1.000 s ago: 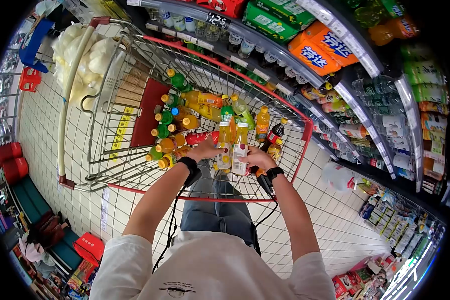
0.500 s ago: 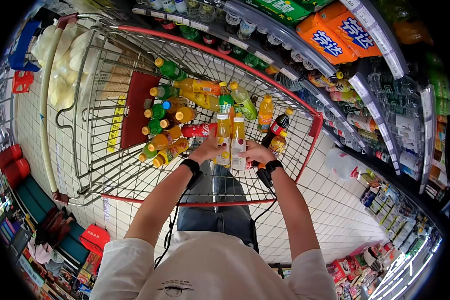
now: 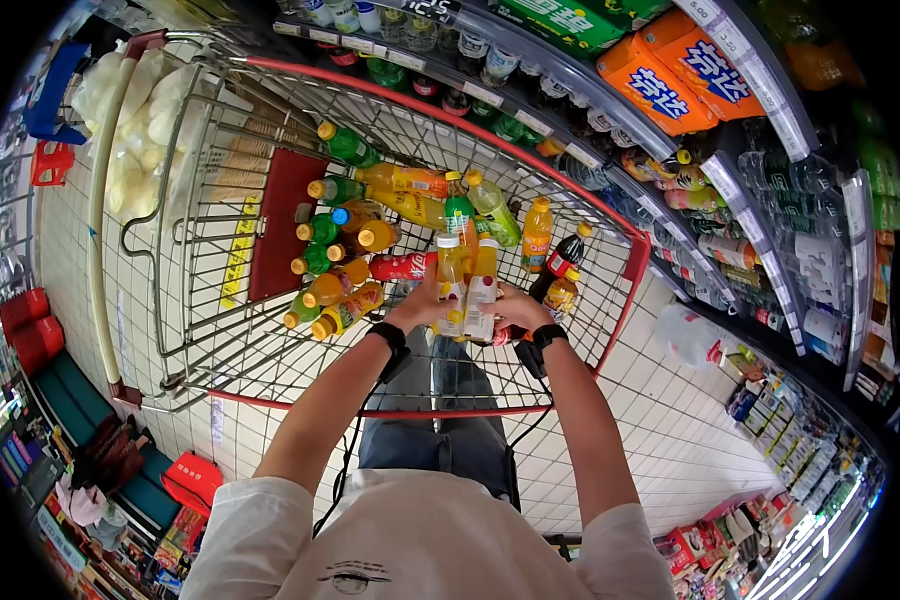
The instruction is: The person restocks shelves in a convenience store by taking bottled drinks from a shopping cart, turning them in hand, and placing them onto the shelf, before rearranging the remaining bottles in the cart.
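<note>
Over the shopping cart (image 3: 635, 270), my left hand (image 3: 422, 304) is wrapped round a yellow juice bottle (image 3: 450, 270) with a white cap. Beside it my right hand (image 3: 518, 308) grips a second juice bottle (image 3: 481, 292) with a pale label. Both bottles stand side by side, nearly upright. Close by in the cart lie a red can (image 3: 400, 266), a green-labelled bottle (image 3: 458, 212), a dark cola bottle (image 3: 567, 256) and an orange drink bottle (image 3: 537, 235). Several green and orange bottles are gathered on the cart's left side.
Shelves of drinks run along the upper right, with orange multipacks (image 3: 660, 90) and a green multipack (image 3: 570, 25). White bags (image 3: 150, 140) hang near the cart handle (image 3: 100, 220). A large clear bottle (image 3: 688, 338) stands on the floor at right. A red basket (image 3: 192, 482) is at lower left.
The cart first shifted left in view, then slightly right. Both bottles stay in my hands; their tops have changed tilt a little.
</note>
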{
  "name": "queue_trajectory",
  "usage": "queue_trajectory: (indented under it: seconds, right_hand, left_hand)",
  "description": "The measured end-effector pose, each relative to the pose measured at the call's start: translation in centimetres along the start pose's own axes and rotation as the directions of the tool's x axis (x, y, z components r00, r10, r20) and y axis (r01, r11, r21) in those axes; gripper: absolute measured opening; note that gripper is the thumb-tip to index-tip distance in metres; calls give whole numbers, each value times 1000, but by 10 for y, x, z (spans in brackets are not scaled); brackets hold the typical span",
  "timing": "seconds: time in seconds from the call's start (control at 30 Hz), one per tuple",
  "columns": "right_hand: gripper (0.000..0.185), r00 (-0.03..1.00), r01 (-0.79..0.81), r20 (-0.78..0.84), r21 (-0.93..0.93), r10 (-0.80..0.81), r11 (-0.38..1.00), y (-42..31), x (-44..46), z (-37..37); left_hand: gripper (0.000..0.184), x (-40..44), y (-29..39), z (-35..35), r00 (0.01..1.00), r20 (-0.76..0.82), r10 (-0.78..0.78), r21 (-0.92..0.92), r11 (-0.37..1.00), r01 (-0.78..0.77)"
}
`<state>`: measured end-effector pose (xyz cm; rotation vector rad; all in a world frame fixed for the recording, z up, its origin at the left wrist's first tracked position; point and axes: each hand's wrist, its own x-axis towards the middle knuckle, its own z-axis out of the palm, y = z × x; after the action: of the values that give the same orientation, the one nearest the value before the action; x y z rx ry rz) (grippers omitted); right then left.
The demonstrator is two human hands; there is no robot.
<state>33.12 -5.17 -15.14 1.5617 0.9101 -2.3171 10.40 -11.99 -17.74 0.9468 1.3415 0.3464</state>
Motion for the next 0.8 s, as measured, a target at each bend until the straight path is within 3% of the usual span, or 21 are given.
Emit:
queue_trajectory:
  seconds: [0.07,0.1,0.17,0.23,0.3,0.4,0.43,0.53,0.57,0.6,0.63,0.67,0.7,0.73,0.77,0.8]
  right_hand:
    - [67,999,-15,-37,40,16,999,-2,-2,-1]
    - [67,999,-13,-33,37,14,999,5,7,-4]
    - [57,999,32,-38,206,-25,978,25,31,-13]
    - [58,999,24,-49,229,-13,973,24,30,-18]
    - [58,992,41,-127,250,-9,967,17,19,-12]
    - [60,985,95,-161,229,-59,969,19,23,-9]
    - [60,985,99,-162,227,-63,969,25,28,-10]
    - [47,980,54,-201,287,5,956,22,37,-11]
    - [40,967,68,-255,317,16,946,20,25,-4]
    - [37,966,138,-255,369,-43,919,29,40,-12]
    - [34,955,220,-280,441,-99,870,33,42,-11]
    - [33,967,219,-228,496,-117,840,44,46,-13]
    - [33,954,238,-276,458,-118,856,61,65,-24]
    - [32,957,218,-270,422,-108,880,62,59,-25]
    - [31,952,92,-307,268,-5,959,70,75,-33]
    - [31,932,80,-362,297,35,951,47,39,-14]
  left_hand:
    - [95,1,-4,2,997,-13,-78,59,995,78]
    - [102,15,-35,5,999,15,-30,18,999,30]
    - [102,7,-20,-3,996,26,-86,27,996,85]
    - [103,1,-9,-7,989,38,-141,36,990,140]
    - [101,-4,2,-12,988,36,-151,199,970,141]
    - [104,-12,14,-21,968,100,-230,97,971,220]
    - [114,-10,7,-20,967,58,-246,109,965,239]
    - [112,-11,-2,-28,952,74,-297,82,953,291]
    - [112,-17,-5,-26,970,-2,-244,250,939,237]
    - [111,-27,23,-45,961,91,-262,212,948,238]
    - [110,-33,39,-53,951,83,-297,250,930,269]
    - [107,-24,14,-48,971,22,-238,410,888,209]
    - [104,-47,63,-64,947,30,-319,358,888,288]
    - [109,-43,39,-69,969,72,-236,222,951,215]
    - [106,-48,52,-77,959,73,-275,205,945,256]
    - [98,-62,71,-81,962,38,-272,225,940,257]
